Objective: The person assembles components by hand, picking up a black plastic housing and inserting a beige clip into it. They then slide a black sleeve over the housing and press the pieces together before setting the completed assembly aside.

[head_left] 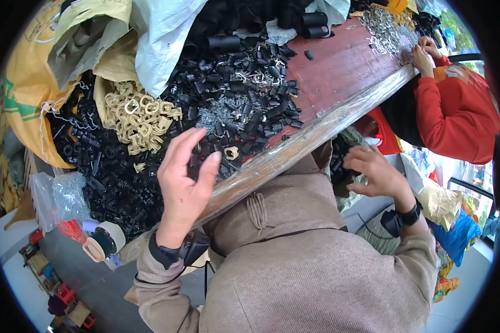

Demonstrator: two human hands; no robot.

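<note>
1. The left hand (184, 180) hovers over the near edge of the table (339, 72), fingers spread and slightly curled, palm turned down toward the heap of black plastic parts (122, 183); it grips nothing.
2. The black plastic parts cover most of the left half of the table, from the near edge back to the sacks.
3. A single cream clip (231, 152) lies on the black parts just beside the left thumb, apart from it.
4. A pile of cream clips (141, 119) sits further back on the heap, above the left hand.
5. Small metal springs (222, 111) are mixed in among the black parts near the middle of the table.
6. The right hand (375, 169) is below the table edge, fingers bent over dark pieces in the lap; whether it grips one I cannot tell.
7. A roll of tape (106, 240) rests at the lower left, beside a clear bag of springs (66, 197).
8. A yellow sack (30, 89) and a white sack (166, 33) lie behind the heap.
9. Another person in a red sleeve (455, 111) works at the far right corner of the table.
</note>
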